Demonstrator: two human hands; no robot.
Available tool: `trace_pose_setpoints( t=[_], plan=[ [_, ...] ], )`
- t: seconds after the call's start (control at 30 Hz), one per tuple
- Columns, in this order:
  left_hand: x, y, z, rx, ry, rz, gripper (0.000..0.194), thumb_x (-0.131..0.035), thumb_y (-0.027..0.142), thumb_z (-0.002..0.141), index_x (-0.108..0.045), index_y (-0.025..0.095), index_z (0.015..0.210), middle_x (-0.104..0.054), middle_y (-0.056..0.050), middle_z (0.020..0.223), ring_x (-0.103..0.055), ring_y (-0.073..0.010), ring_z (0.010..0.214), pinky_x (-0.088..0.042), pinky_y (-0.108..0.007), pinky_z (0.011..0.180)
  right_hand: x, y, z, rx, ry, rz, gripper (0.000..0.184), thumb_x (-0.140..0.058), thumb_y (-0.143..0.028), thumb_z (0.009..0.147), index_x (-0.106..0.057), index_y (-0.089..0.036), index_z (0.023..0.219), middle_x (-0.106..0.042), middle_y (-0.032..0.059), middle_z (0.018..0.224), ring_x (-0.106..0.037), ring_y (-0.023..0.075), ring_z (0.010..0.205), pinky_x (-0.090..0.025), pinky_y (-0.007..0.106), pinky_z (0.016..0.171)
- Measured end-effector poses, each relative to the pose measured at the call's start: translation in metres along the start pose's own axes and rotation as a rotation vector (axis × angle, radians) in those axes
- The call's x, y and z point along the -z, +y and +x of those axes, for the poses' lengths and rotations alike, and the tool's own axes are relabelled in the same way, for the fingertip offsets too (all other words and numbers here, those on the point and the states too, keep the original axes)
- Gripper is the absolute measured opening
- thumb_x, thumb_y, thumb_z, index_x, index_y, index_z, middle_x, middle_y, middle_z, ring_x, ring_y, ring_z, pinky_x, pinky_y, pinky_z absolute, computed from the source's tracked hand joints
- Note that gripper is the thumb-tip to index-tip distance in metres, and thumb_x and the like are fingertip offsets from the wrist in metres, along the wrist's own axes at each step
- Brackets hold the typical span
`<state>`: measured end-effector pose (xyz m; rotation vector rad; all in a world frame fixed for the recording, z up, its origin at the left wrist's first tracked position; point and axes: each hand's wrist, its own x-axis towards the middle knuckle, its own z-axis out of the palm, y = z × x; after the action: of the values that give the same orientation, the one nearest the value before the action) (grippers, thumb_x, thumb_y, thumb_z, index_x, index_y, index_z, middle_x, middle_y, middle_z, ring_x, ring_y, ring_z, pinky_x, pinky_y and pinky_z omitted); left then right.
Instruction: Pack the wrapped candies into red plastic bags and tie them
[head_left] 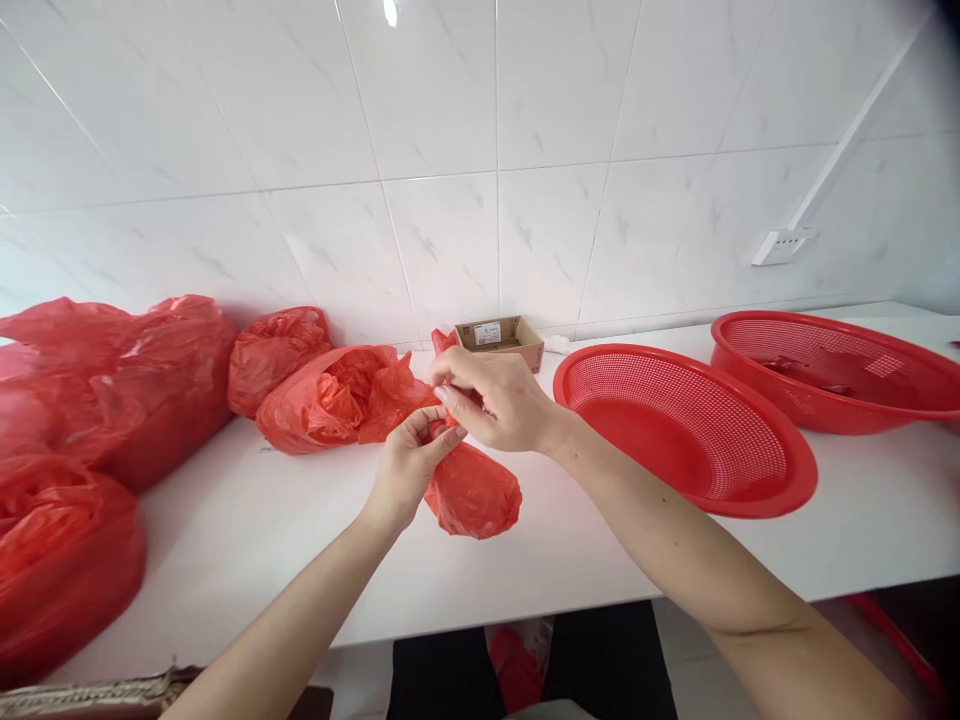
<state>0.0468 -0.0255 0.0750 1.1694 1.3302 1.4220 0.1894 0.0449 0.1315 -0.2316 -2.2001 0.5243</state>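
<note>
A small red plastic bag (476, 492) with a rounded, filled lower part is held just over the white table (300, 540). My left hand (412, 455) pinches the bag's gathered neck from the left. Close against it, my right hand (499, 395) is closed on the twisted upper part of the same bag, whose loose end sticks up behind the fingers. What the bag contains cannot be made out. Left of my hands lies a larger red plastic bag (345, 395) with a crumpled top.
More filled red bags (172, 390) crowd the table's left side. Behind my hands stands a small open cardboard box (501, 345) near the tiled wall. A red perforated basket (675, 430) is at right, with a second basket (832, 400) beyond it holding small dark items.
</note>
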Motion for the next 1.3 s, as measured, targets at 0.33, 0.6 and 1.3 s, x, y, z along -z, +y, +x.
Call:
trace_pose_setpoints(
  t=[0.33,0.6,1.3],
  plan=[
    [0.000,0.006,-0.002,0.023,-0.103,0.075,0.044,-0.068,0.053,0.079,-0.056,0.018,0.056,-0.053,0.000,0.064,-0.046,-0.0141,0.063,-0.035,-0.029,0.065,-0.005,0.015,-0.005,-0.293,-0.099,0.004,0.026,-0.035,-0.037,0.101,-0.044,-0.026,0.122,-0.063,0.0027,0.098,-0.059,0.0177,0.087,-0.040,0.032,0.077],
    [0.001,0.007,-0.001,-0.015,-0.157,0.037,0.031,-0.064,0.045,0.085,-0.070,0.017,0.072,-0.061,-0.002,0.070,-0.055,-0.0156,0.073,-0.043,-0.030,0.077,-0.006,0.013,-0.030,-0.385,0.034,0.009,0.011,-0.036,-0.026,0.099,-0.046,-0.024,0.099,-0.057,-0.0019,0.078,-0.052,0.0134,0.065,-0.035,0.028,0.061],
    [0.008,0.016,-0.007,-0.064,-0.288,0.142,0.016,-0.074,0.018,0.070,-0.068,0.018,0.084,-0.069,-0.003,0.083,-0.061,-0.0149,0.068,-0.048,-0.026,0.058,-0.006,0.000,-0.070,-0.470,0.067,0.271,0.016,-0.056,-0.019,0.086,-0.058,-0.025,0.102,-0.065,0.0021,0.107,-0.061,0.0161,0.103,-0.047,0.036,0.094]
  ],
)
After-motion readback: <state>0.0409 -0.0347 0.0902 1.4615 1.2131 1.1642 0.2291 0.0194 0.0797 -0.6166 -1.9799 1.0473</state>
